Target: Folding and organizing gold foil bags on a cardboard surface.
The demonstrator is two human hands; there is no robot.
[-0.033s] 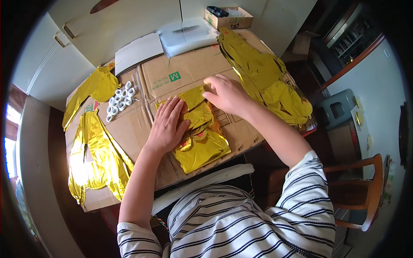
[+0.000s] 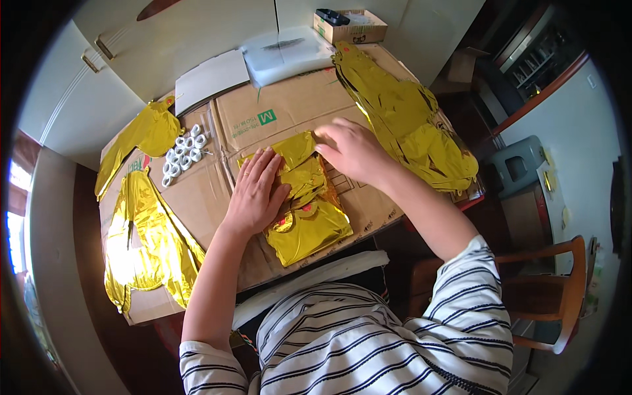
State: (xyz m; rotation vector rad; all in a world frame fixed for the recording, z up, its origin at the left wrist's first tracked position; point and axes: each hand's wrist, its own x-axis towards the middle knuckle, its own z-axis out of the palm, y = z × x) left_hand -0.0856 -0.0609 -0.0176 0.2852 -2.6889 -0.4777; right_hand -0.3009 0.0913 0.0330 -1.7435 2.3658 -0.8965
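Note:
A folded gold foil balloon (image 2: 309, 234) lies flat near the table's front edge, its upper part doubled over in creased layers with small red marks. My left hand (image 2: 259, 191) rests flat on its left side, fingers stretched out and close together, pressing the foil down. At the upper right corner of the same foil, my right hand (image 2: 352, 150) has its fingers bent and thumb drawn in, closed at the folded edge. The fingertips partly hide that corner.
Flattened cardboard (image 2: 289, 99) covers the table. Gold foil balloons (image 2: 401, 112) lie at the right, with more foil (image 2: 148, 243) at the left. Several small white rolls (image 2: 185, 153) sit left of centre. Behind are a grey board (image 2: 210, 79), clear plastic packaging (image 2: 286, 56) and a small box (image 2: 365, 31).
My right hand has shifted slightly right and toward me, along the foil's corner. The left hand and the foil have stayed in place.

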